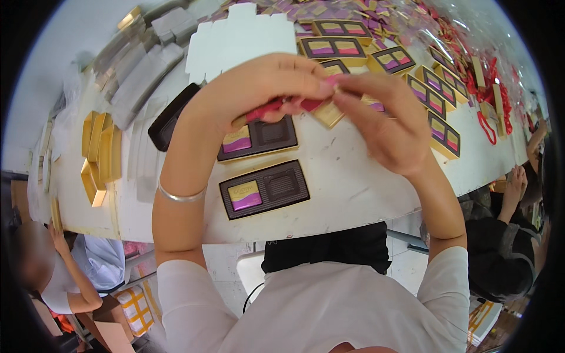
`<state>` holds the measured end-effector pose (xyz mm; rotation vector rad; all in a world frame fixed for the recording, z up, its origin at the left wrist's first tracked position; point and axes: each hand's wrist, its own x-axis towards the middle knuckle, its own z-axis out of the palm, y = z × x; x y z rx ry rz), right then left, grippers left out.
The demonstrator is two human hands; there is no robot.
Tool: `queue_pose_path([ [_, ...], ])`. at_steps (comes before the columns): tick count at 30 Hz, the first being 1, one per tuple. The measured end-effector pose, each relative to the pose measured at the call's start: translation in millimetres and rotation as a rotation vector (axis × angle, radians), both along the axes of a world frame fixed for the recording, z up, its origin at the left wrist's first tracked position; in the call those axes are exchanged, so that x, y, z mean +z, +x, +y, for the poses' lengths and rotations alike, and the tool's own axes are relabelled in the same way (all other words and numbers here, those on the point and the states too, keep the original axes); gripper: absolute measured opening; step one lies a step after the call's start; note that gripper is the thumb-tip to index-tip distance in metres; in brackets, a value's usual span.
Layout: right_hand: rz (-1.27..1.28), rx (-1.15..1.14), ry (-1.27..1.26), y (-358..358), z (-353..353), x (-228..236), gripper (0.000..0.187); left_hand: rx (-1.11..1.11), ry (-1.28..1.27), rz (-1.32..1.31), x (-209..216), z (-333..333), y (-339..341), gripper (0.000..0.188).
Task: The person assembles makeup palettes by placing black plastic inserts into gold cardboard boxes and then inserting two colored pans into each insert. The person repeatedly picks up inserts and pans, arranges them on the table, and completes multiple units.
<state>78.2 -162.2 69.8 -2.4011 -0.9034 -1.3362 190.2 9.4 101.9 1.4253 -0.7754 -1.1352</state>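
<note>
My left hand (pixel 268 82) is closed around several small pink-and-gold wrapped squares (pixel 268 110), held above the table with the wrist bent. At its fingertips, my right hand (pixel 388 120), slightly blurred, pinches a pink wrapped piece with thumb and fingers. Below them lies a gold box with a dark two-slot tray (pixel 282 184); its left slot holds a purple-and-gold wrapped square (pixel 244 196), its right slot is bare. Just behind stands a similar box (pixel 276 132), partly hidden by my left hand. A gold piece (pixel 328 114) lies under my right fingers.
Filled two-piece boxes (pixel 332 48) stand at the back and right, before a heap of wrapped squares. White card (pixel 241 41), a black tray (pixel 170 120) and gold box parts (pixel 103 147) lie leftward. Red ribbons (pixel 487 126) lie far right. People sit at both sides.
</note>
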Motion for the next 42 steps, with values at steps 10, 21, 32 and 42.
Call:
queue_pose_path([
  [10, 0.175, -0.178, 0.134, 16.1, 10.7, 5.2, 0.032, 0.262, -0.123, -0.053, -12.9, -10.4, 2.3, 0.019],
  [21, 0.875, 0.286, 0.235, 15.3, 32.4, -23.8, 0.039, 0.409, -0.511, -0.044, 28.4, 62.1, 42.1, 0.032],
  [32, 0.703, 0.139, 0.242, 29.2, 45.4, -66.8, 0.010, 0.395, -0.602, 0.004, 32.2, 56.1, 36.2, 0.032],
  [42, 0.621, 0.024, 0.239, 33.9, 47.7, -74.4, 0.016, 0.480, -0.529, -0.017, 27.0, 39.1, 22.9, 0.029],
])
